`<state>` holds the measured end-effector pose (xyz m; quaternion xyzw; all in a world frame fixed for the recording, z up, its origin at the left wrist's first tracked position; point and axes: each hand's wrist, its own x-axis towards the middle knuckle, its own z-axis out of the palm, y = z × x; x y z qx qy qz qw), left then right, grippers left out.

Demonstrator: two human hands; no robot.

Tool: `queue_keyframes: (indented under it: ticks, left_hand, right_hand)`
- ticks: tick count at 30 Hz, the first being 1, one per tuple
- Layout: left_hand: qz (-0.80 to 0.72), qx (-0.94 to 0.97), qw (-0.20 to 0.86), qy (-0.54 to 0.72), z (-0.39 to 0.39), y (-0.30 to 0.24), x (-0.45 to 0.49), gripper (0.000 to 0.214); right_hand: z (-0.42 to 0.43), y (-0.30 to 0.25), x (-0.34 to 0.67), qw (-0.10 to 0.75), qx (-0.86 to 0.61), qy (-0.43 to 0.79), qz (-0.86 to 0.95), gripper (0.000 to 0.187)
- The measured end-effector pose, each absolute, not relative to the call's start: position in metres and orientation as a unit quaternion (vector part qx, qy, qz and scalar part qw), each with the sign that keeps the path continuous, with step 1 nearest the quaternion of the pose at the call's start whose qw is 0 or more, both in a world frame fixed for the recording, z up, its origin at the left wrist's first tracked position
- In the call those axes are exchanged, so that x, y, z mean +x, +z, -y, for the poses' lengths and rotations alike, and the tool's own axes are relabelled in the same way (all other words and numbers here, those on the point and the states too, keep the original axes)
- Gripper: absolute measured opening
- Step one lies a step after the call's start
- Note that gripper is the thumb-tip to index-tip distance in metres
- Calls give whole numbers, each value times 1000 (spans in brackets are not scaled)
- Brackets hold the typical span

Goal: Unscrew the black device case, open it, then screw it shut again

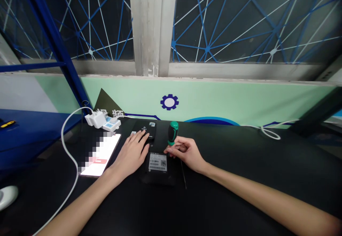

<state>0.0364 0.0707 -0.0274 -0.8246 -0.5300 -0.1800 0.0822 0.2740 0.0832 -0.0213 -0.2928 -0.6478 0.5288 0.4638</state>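
A small black device (pixel 158 168) with a white barcode label lies on the black table (pixel 240 179) between my hands. My right hand (pixel 185 152) is closed round a screwdriver (pixel 172 132) with a green and black handle, held upright at the device's top right corner. My left hand (pixel 132 154) lies flat with fingers stretched, resting beside the device's left edge. Its fingertips reach a second black device (pixel 145 129) lying just behind.
A lit phone (pixel 100 154) lies left of my left hand. Behind it sit a white charger and power strip (pixel 103 121) with a white cable (pixel 66 147) looping left. Another white cable (pixel 269 132) lies at the back right. A thin black rod (pixel 184 175) lies beside the device.
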Motion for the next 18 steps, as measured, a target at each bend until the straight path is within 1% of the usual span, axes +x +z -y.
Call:
queue_keyframes:
  ticks: [8,18]
  left_hand:
    - [535,-822,78,-178,-69,-25,38,45]
    - [535,-823,79,-176,-69,-26,37,46]
  right_hand:
    - [-85,-23,275,475,-288,499,666,32]
    - [-84,-25,277,477,-272,500,669,31]
